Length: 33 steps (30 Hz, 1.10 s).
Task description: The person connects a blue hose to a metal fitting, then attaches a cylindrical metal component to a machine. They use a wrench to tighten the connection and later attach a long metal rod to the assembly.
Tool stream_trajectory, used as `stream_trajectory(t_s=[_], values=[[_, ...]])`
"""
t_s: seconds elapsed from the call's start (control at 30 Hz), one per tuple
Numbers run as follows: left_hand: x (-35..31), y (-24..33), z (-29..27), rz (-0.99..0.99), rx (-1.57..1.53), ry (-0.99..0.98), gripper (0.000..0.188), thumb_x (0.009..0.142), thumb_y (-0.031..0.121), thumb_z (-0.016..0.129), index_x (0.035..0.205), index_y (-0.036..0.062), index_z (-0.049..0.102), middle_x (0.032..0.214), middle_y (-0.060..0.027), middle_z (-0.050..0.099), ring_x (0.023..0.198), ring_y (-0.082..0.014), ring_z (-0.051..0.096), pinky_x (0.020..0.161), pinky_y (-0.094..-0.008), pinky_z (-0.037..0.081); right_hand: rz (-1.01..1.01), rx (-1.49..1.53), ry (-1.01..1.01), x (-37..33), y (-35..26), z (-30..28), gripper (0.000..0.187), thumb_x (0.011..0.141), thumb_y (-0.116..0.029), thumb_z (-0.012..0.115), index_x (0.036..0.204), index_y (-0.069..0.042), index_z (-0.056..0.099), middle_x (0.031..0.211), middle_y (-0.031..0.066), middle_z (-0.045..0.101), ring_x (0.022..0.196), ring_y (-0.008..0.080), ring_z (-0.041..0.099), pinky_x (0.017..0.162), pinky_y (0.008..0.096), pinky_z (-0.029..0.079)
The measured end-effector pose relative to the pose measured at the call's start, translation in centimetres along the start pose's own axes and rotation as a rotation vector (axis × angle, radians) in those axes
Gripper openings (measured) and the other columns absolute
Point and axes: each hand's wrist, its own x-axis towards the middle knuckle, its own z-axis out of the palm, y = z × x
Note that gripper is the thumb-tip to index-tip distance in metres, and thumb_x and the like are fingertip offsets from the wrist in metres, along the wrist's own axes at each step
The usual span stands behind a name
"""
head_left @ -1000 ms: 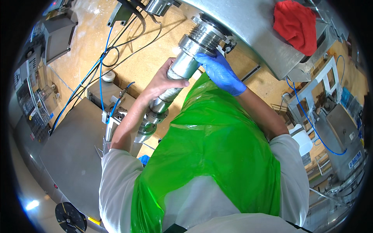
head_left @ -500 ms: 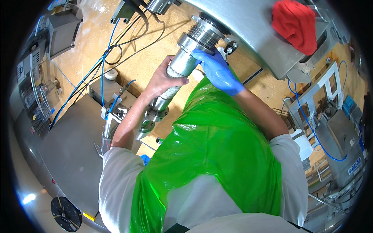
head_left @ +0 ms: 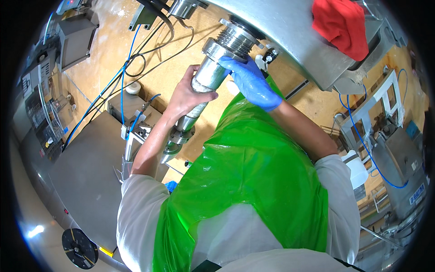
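A shiny metal pipe (head_left: 211,74) slants down and left from a threaded fitting (head_left: 235,41) on the underside of a steel machine. My bare left hand (head_left: 187,94) is closed round the pipe's middle, thumb across the front. On the pipe's right side, just below the collar ring (head_left: 215,49), my blue-gloved right hand (head_left: 254,86) grips it; most of its fingers are hidden behind. Whitish residue marks the pipe beside my left thumb. Lower down, below my left wrist, a flanged joint (head_left: 182,136) shows, partly covered by my forearm.
Above to the right is the steel machine body (head_left: 285,31) with a red cloth (head_left: 340,28) on it. Black and blue hoses (head_left: 122,72) run across the tan floor at left. A grey steel cabinet (head_left: 90,167) stands lower left; a white frame (head_left: 367,104) is at right.
The view has shifted slightly. Both hands keep the same hold on the pipe, and the pipe stays joined to the threaded fitting.
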Motion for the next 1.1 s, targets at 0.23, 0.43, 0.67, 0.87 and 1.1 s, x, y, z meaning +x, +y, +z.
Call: stream_trajectory(t_s=[0.23,0.43,0.67,0.87,1.1], values=[[0.1,-0.8,0.3,0.007,0.197,0.084,0.080,0.056,0.038,0.079,0.122,0.0074,0.045,0.098,-0.0142,0.064,0.089,-0.0250,0.062,0.081,-0.0327,0.047,-0.019,0.053,-0.010,0.5,0.4,-0.1,0.029,0.085,-0.012,0.066,0.111,-0.005,0.058,0.104,0.0021,0.062,0.099,0.0098,0.057,0.089,0.0278,0.044],[0.1,-0.8,0.5,-0.004,0.235,0.110,0.084,0.055,0.041,0.078,0.124,0.0080,0.042,0.099,-0.0159,0.064,0.089,-0.0281,0.063,0.081,-0.0345,0.048,-0.072,0.063,-0.046,0.9,1.2,-0.6,0.029,0.085,-0.012,0.066,0.112,-0.005,0.057,0.104,0.0019,0.063,0.097,0.0090,0.057,0.087,0.0268,0.044],[0.0,-0.9,0.6,-0.005,0.206,0.104,0.085,0.055,0.041,0.078,0.125,0.0080,0.042,0.099,-0.0173,0.064,0.090,-0.0289,0.063,0.082,-0.0348,0.048,-0.076,0.076,-0.061,0.6,1.0,-0.4,0.028,0.086,-0.012,0.065,0.112,-0.004,0.058,0.104,0.0021,0.063,0.099,0.0086,0.057,0.089,0.0272,0.044],[0.0,-0.8,0.5,-0.009,0.253,0.109,0.085,0.055,0.042,0.078,0.125,0.0085,0.042,0.100,-0.0178,0.064,0.090,-0.0304,0.064,0.082,-0.0357,0.048,-0.076,0.086,-0.049,0.6,1.0,-0.2,0.028,0.086,-0.012,0.064,0.112,-0.004,0.058,0.104,0.0023,0.063,0.100,0.0088,0.057,0.090,0.0269,0.043],[-0.3,0.0,0.5,-0.038,0.235,0.104,0.077,0.059,0.026,0.082,0.121,0.0030,0.043,0.100,-0.0133,0.059,0.091,-0.0205,0.059,0.084,-0.0312,0.045,-0.072,0.151,-0.036,0.2,0.4,0.6,0.029,0.086,-0.013,0.065,0.112,-0.004,0.057,0.103,0.0015,0.063,0.096,0.0083,0.058,0.087,0.0265,0.045]])
